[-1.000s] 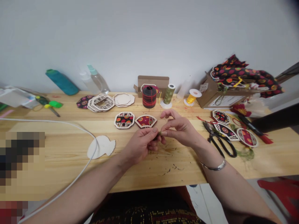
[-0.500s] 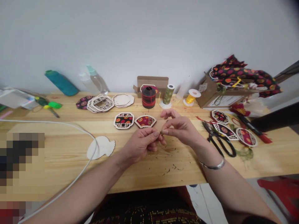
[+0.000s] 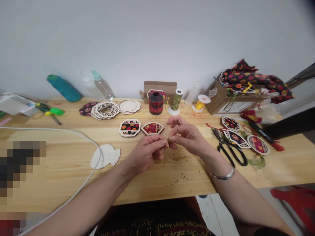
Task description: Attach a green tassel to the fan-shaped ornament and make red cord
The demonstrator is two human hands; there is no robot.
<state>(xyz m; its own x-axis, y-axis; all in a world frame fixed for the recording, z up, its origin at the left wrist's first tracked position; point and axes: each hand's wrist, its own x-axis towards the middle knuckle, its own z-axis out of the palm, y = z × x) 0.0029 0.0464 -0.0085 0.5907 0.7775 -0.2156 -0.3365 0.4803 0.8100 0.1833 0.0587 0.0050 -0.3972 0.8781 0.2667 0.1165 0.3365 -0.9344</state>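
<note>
Near the middle of the wooden table, my left hand (image 3: 149,151) is closed in a pinch, its fingertips meeting those of my right hand (image 3: 186,135). Between them is something small and greenish, like thread, too small to make out. My right thumb and index finger pinch at it too, the other fingers loosely curled. Just beyond my left hand lies a fan-shaped ornament (image 3: 153,128) with red patterned fabric. Left of it is an octagonal ornament (image 3: 130,127) with black and red fabric. A green thread spool (image 3: 176,101) stands behind my right hand.
Black scissors (image 3: 231,149) and several ornaments lie right of my right forearm. A cardboard box (image 3: 218,98) holds patterned cloth. A white cable (image 3: 85,137) crosses the left side over a white cutout (image 3: 108,156). Red-black (image 3: 156,103) and yellow (image 3: 199,105) spools stand behind.
Both hands stay together, with only slight finger shifts; the right thumb and index finger have moved a little left. The camera view has shifted slightly.
</note>
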